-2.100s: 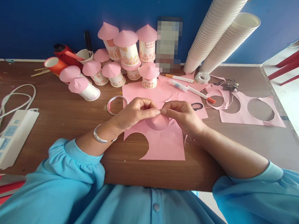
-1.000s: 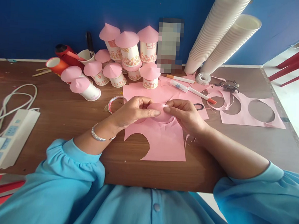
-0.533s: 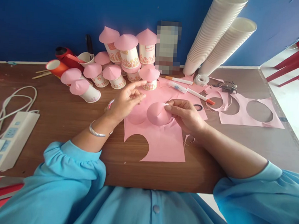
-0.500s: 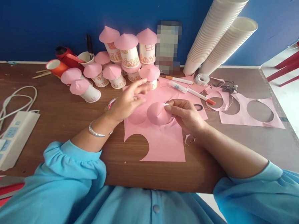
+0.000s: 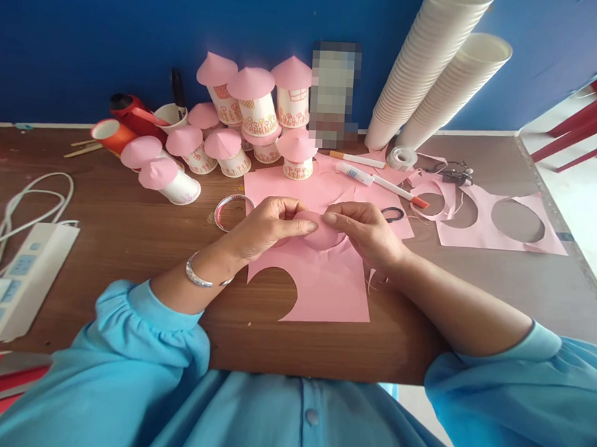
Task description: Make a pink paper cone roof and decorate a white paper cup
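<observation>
A small pink paper cone [image 5: 324,235] is pinched between both hands over the pink paper [image 5: 325,291]. My left hand [image 5: 273,223] grips its left side with thumb and fingers. On the upper right edge, my right hand [image 5: 371,230] holds it the same way. The cone's upper part is partly covered by my thumbs. Behind it stands a decorated paper cup [image 5: 297,168] with a pink cone roof [image 5: 297,145] on top. More such roofed cups [image 5: 254,108] are grouped farther back, some stacked. A roll of tape [image 5: 227,213] lies left of my left hand.
Tall stacks of white paper cups [image 5: 427,63] lean at the back wall. Markers [image 5: 400,192], a glue stick [image 5: 356,173], scissors [image 5: 393,215] and pink offcuts [image 5: 483,233] lie to the right. A power strip [image 5: 30,276] with cables is at the left.
My left hand has come down from above the paper and taken hold of the cone's left side. My right hand has kept its grip on the cone.
</observation>
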Action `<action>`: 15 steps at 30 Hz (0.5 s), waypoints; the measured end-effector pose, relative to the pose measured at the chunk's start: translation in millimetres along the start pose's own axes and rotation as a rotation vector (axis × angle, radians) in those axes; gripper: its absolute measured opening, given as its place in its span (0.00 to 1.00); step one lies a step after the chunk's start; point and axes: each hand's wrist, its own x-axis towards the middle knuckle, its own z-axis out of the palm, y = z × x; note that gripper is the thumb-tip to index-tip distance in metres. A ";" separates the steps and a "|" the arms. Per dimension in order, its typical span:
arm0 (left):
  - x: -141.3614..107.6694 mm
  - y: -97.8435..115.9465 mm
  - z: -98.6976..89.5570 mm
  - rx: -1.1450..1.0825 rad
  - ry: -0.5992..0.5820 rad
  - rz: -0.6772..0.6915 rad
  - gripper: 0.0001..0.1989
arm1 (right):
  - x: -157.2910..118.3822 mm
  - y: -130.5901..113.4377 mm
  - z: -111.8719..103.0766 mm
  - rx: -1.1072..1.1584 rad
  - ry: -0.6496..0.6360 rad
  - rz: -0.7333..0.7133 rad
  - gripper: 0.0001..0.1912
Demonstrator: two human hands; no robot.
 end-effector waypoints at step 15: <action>-1.9 -2.2 2.3 0.140 0.039 0.066 0.13 | -3.5 -9.6 7.2 -0.132 0.066 -0.020 0.23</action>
